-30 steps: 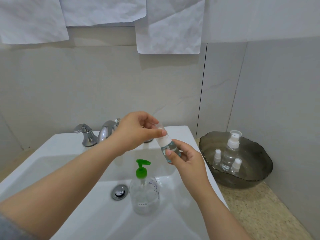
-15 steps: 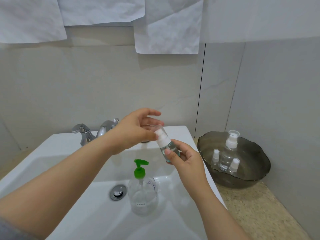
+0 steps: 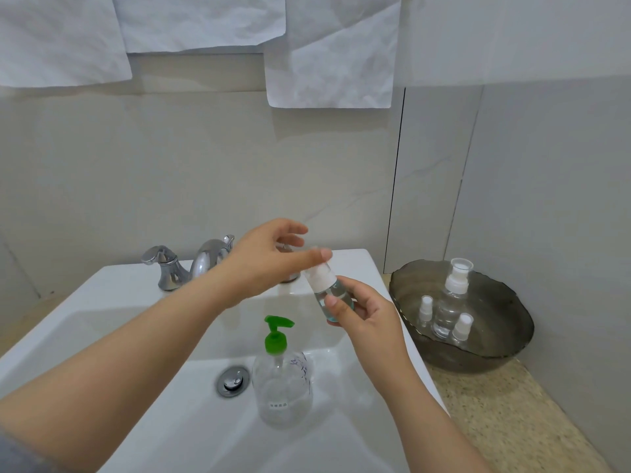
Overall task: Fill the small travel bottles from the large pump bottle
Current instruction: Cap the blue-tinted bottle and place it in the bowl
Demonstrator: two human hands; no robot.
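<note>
Above sink (image 3: 119, 279), travel bottle (image 3: 332, 296) between fingers (image 3: 336, 307)

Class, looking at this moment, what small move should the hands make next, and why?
Probably the left hand lifts the clear cap off the small bottle gripped by the right hand: its thumb lies on the cap, and the white spray head is still fitted.
</note>
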